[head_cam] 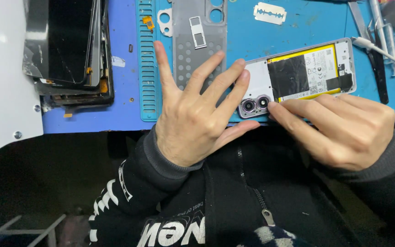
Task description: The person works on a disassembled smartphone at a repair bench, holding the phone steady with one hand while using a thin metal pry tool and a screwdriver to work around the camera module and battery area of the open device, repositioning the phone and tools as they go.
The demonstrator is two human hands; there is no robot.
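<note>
Two hands on opened phone (298, 75): left hand (193, 119) fingers spread, right hand (344, 130) fingers pressing phone edge.

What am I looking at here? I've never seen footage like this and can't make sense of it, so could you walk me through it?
This is a single picture from a camera worn on a person's head, looking down at their own two bare hands over a blue work mat.

The left hand is spread flat, its fingertips pressing on the end of an opened phone near the two round camera lenses. The right hand touches the phone's near edge by those lenses. Neither hand grips anything; both simply press or steady the phone.

The phone lies back-side up with its cover off, showing a yellow-edged battery.

Around it lie a grey back cover, a razor blade, a stack of cracked screens, and tools with a white cable at the right.
</note>
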